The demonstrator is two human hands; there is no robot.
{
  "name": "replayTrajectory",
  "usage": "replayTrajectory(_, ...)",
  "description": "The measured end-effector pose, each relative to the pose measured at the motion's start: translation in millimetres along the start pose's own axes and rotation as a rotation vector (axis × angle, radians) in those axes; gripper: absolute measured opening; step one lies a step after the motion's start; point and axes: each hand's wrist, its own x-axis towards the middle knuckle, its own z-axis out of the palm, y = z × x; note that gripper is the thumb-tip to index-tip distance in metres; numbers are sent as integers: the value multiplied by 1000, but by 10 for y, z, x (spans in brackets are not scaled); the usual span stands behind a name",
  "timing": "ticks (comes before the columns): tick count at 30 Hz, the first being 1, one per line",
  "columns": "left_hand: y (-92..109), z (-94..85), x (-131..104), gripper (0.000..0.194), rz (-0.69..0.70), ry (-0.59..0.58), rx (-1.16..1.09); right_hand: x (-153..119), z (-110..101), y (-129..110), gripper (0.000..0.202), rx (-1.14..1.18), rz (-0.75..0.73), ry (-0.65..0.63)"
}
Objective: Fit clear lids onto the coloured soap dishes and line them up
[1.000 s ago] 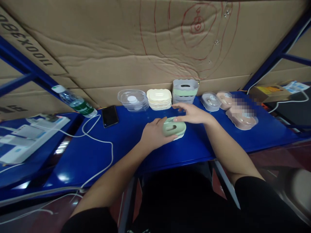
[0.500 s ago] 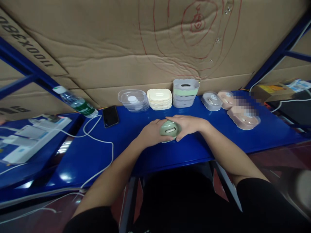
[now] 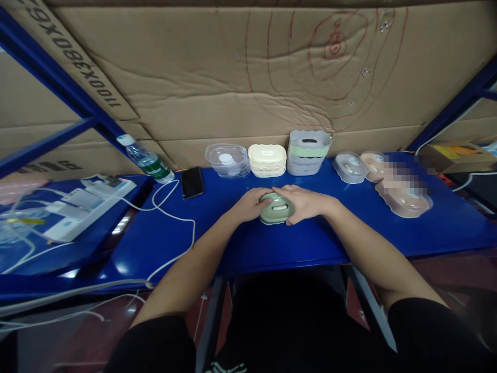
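A small green soap box (image 3: 277, 210) with a clear lid and a pale oval piece showing in its middle rests on the blue table in front of me. My left hand (image 3: 250, 204) grips its left side, thumb over the lid and fingers curled round the far edge. From the right, my right hand (image 3: 302, 202) closes on the same box, with the thumb at the near right corner. Parts of both long sides are covered by my fingers. Behind it stand a stack of clear lids (image 3: 228, 161), a stack of cream trays (image 3: 267, 159) and stacked grey and green boxes (image 3: 308, 153).
To the right sit a grey lidded box (image 3: 350, 168) and pinkish lidded boxes (image 3: 404, 199), partly pixelated. A phone (image 3: 192, 183), a water bottle (image 3: 149, 163), a white cable (image 3: 194, 228) and a power strip (image 3: 91, 210) are at left. Cardboard (image 3: 186, 72) walls off the back.
The view has shifted, so the scene sits further right. My left thumb has moved from the near edge up onto the lid, baring the box's near side. My right hand keeps its hold.
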Motion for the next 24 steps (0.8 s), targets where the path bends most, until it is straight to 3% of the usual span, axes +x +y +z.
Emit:
replayTrajectory(10, -160, 48, 7, 42, -182, 141, -50, 51, -94, -106, 142, 11, 129, -83)
replayTrajectory(24, -136, 41, 22, 30, -276, 177, -54, 28, -136, -90, 126, 48, 122, -54)
